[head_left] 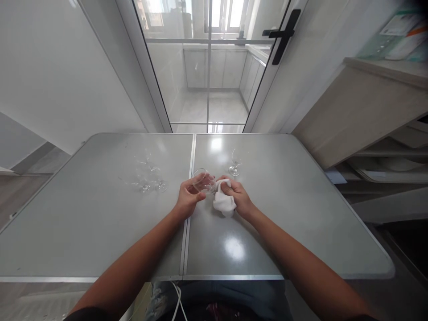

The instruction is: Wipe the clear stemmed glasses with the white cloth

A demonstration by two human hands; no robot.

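Note:
My left hand (189,196) is wrapped round a clear stemmed glass (202,178), held tilted above the middle of the grey table (100,232). Close on its right, my right hand (238,196) grips a bunched white cloth (223,201) that touches the glass. One clear glass (235,163) stands upright just behind my right hand. To the left, three more clear glasses (149,177) stand together on the table; their outlines are faint.
Beyond the table is a glass sliding door (207,80) with a black handle (282,35). A pale wooden cabinet (361,107) with open shelves stands at the right. A white wall runs along the left. A white cord (177,301) hangs at my lap.

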